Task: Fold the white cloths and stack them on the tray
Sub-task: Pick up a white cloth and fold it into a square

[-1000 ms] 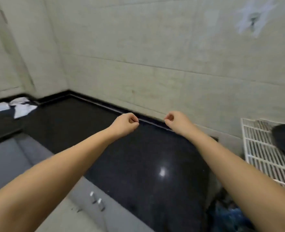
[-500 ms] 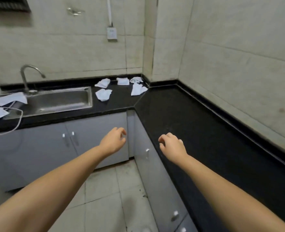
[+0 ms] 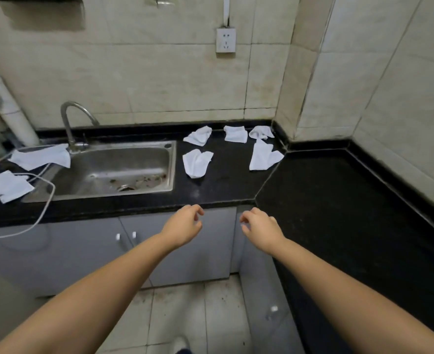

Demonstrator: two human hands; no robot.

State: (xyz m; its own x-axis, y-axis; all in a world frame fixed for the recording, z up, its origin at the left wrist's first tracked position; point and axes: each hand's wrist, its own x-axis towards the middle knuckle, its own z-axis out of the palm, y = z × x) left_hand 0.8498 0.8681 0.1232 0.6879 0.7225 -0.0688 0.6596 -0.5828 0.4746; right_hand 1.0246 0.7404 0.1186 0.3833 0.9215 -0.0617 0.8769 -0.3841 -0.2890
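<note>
Where cloths lie: five white cloths (image 3: pixel 197 163), crumpled, on black surface (image 3: pixel 325 200) beside sink (image 3: pixel 113 169).
Left hand (image 3: pixel 184 226): grip apart, empty.
Right hand (image 3: pixel 260 227): grip apart, empty.

Five crumpled white cloths (image 3: pixel 197 163) lie scattered on the black counter (image 3: pixel 226 185) beside the sink (image 3: pixel 113 169).

A small home kitchen: a stainless steel sink (image 3: pixel 113 172) with a curved faucet (image 3: pixel 75 123) is set into an L-shaped black stone desk (image 3: pixel 325 200) over grey cabinets (image 3: pixel 83 251), with tiled walls (image 3: pixel 159 80), a wall socket (image 3: pixel 225 39) and a tiled floor (image 3: pixel 175 315).
</note>
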